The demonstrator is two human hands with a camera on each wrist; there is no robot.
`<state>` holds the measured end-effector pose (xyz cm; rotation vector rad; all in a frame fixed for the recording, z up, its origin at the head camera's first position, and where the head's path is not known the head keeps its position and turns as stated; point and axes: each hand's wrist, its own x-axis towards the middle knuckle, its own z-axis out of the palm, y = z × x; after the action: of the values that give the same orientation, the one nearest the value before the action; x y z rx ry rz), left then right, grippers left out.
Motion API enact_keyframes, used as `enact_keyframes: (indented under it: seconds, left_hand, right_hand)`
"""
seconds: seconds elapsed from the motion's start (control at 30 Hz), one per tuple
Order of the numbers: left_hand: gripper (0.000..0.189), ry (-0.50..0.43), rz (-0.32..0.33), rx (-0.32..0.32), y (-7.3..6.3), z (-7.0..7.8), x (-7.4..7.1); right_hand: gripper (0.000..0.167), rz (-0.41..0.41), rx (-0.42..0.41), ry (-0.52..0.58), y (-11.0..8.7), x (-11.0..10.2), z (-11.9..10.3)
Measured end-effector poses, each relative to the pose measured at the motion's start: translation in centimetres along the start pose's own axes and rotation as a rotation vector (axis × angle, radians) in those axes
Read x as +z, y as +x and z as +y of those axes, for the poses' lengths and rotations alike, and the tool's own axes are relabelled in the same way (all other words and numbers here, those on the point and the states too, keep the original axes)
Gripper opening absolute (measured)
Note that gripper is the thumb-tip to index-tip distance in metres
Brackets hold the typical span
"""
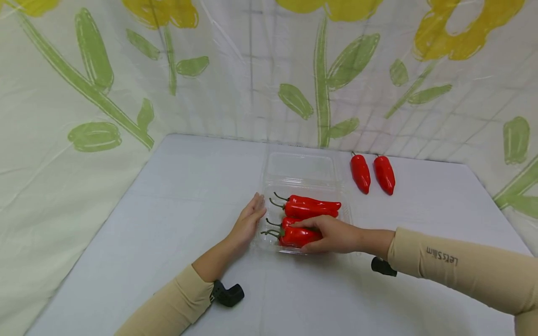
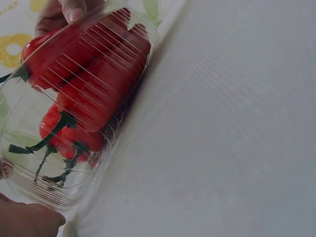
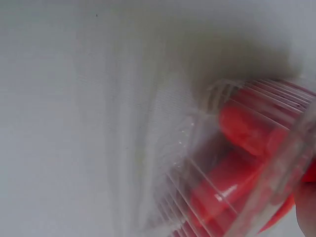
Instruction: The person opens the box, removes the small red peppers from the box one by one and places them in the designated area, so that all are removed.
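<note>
A clear plastic clamshell box [image 1: 347,212] stands with its lid [image 1: 300,167] laid back. Several long red peppers [image 1: 311,208] with curved green stems lie in it, stems to the left. My right hand [image 1: 336,234] holds another red pepper [image 1: 294,237] at the near side of the box, with thumb and fingers around its body. In the left wrist view, this pepper [image 2: 37,53] sits high by the rim. Against the box's left wall rests my left hand [image 1: 247,221], its fingers fairly straight. The right wrist view is blurred; red peppers [image 3: 227,185] show through the ribbed wall.
Two more red peppers [image 1: 360,173] lie side by side on the white table [image 1: 176,196], right of the lid. Behind the table hangs a curtain [image 1: 227,84] printed with yellow flowers. A black wrist camera [image 1: 229,295] sits at each cuff.
</note>
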<state>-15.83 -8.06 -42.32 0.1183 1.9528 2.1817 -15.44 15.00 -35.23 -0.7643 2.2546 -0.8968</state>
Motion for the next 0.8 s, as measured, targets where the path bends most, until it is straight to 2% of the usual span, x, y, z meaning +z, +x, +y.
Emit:
enact_keyframes:
  seconds: [0.23,0.47,0.6,0.8]
  left_hand:
    - [0.061,-0.001,-0.004,0.001,0.0,0.0,-0.1]
    - [0.062,-0.001,-0.010,-0.006,-0.1,-0.1,0.0]
    - [0.061,0.010,-0.009,-0.017,-0.1,0.0,0.1]
    - [0.061,0.027,0.000,-0.025,0.0,0.2,0.2]
  right_hand:
    - [0.050,-0.004,-0.053,0.060,0.0,0.3,0.7]
    - [0.052,0.073,-0.104,0.019,0.3,0.2,0.8]
    - [0.054,0.111,-0.097,-0.005,0.2,-0.2,0.6]
    - [0.057,0.131,-0.063,0.019,0.2,-0.7,0.6]
